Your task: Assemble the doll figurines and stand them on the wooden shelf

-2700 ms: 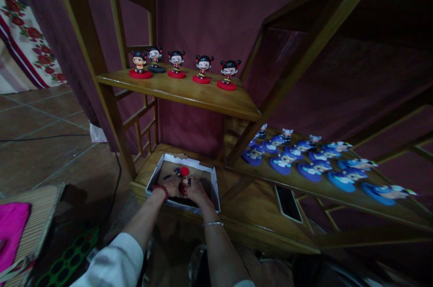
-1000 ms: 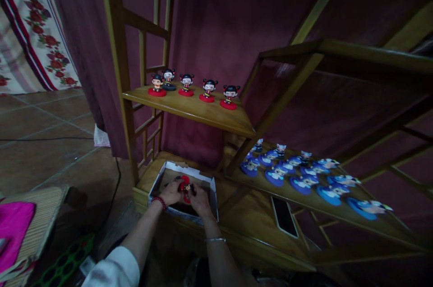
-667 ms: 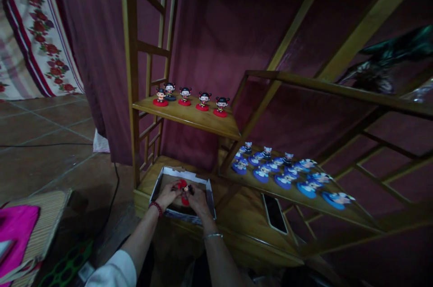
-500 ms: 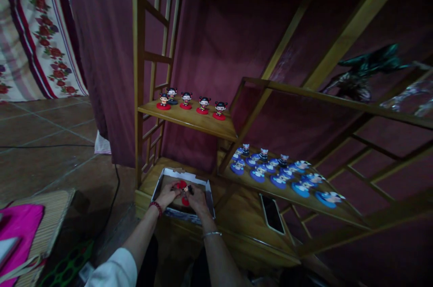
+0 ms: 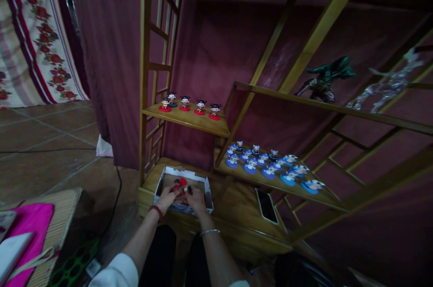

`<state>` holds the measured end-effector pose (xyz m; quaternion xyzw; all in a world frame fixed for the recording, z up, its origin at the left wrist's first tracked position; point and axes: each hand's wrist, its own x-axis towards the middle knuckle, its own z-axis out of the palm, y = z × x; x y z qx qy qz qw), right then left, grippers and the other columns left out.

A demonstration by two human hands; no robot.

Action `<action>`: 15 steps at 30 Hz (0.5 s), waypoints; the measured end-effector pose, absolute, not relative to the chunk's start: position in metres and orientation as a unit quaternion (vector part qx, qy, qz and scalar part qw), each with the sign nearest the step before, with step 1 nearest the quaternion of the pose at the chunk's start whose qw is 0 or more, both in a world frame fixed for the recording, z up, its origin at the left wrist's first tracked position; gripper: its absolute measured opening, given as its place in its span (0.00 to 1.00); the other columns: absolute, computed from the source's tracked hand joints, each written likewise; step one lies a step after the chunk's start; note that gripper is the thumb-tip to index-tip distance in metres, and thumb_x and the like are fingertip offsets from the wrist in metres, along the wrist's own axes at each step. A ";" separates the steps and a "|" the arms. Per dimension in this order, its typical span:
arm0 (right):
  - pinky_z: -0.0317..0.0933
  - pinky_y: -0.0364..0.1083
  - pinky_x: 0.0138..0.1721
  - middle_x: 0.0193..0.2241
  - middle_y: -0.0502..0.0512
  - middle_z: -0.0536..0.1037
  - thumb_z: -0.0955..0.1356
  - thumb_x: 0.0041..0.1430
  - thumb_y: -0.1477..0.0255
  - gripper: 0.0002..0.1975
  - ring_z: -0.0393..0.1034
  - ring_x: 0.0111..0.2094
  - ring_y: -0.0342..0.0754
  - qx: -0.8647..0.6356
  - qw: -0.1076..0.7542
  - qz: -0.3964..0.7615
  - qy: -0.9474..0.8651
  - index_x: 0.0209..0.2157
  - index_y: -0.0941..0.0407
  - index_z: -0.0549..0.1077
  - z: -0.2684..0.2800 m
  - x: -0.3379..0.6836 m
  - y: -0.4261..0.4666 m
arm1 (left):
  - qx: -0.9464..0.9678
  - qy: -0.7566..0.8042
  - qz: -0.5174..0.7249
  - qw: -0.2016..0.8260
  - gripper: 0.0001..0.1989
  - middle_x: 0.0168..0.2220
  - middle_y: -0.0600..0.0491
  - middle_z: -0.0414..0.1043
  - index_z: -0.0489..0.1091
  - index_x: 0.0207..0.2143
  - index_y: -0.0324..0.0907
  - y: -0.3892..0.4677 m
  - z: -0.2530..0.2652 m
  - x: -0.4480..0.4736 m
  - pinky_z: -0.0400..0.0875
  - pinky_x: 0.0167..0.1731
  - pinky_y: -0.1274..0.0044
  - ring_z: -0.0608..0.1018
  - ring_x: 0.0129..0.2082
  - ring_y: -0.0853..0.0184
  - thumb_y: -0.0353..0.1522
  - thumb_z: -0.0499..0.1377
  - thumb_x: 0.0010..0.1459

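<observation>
Both of my hands work over a shallow white cardboard box (image 5: pixel 208 188) on the low wooden ledge. My left hand (image 5: pixel 167 198), with a red beaded bracelet at its wrist, has its fingers closed on a small dark-haired figurine (image 5: pixel 176 182) beside a red round base (image 5: pixel 182 182). My right hand (image 5: pixel 196 198), with a silver bracelet below it, pinches another black-haired figurine (image 5: pixel 186 189). The fingers partly cover both figurines, so their lower parts are hard to make out.
On the upper shelf (image 5: pixel 189 120) stand several red-based figurines (image 5: pixel 200 107). A lower shelf to the right carries several blue-and-purple figurines (image 5: pixel 250 165). Beside it lies a phone (image 5: pixel 266 206). A dark sculpture (image 5: pixel 326 77) and a clear horse-like ornament (image 5: pixel 389 84) stand higher up.
My view has shifted, bringing the clear ornament further into sight. Both hands stay over the box, with the figurines between them turned slightly.
</observation>
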<state>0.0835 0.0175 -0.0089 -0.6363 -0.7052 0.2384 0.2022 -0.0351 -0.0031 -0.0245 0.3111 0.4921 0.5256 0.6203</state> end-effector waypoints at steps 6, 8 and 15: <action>0.59 0.40 0.36 0.35 0.57 0.76 0.60 0.54 0.73 0.11 0.69 0.38 0.46 -0.649 0.176 0.218 -0.707 0.37 0.58 0.70 0.006 0.079 -0.002 | 0.322 0.494 0.520 0.618 0.12 0.31 0.50 0.72 0.68 0.33 0.37 -0.015 -0.018 -0.032 0.70 0.29 0.76 0.74 0.30 0.67 0.30 0.60 0.43; 0.59 0.40 0.37 0.36 0.58 0.75 0.60 0.53 0.73 0.11 0.69 0.39 0.47 -0.657 0.172 0.216 -0.702 0.37 0.58 0.70 0.007 0.077 -0.006 | 0.327 0.494 0.519 0.616 0.10 0.29 0.51 0.72 0.68 0.33 0.37 -0.018 -0.019 -0.032 0.69 0.29 0.77 0.74 0.28 0.69 0.30 0.59 0.44; 0.59 0.41 0.37 0.36 0.58 0.75 0.61 0.53 0.73 0.11 0.69 0.39 0.48 -0.652 0.172 0.207 -0.709 0.38 0.58 0.70 0.013 0.068 -0.017 | 0.329 0.497 0.526 0.606 0.12 0.25 0.52 0.72 0.68 0.32 0.36 -0.023 -0.023 -0.038 0.69 0.27 0.79 0.74 0.25 0.70 0.32 0.61 0.43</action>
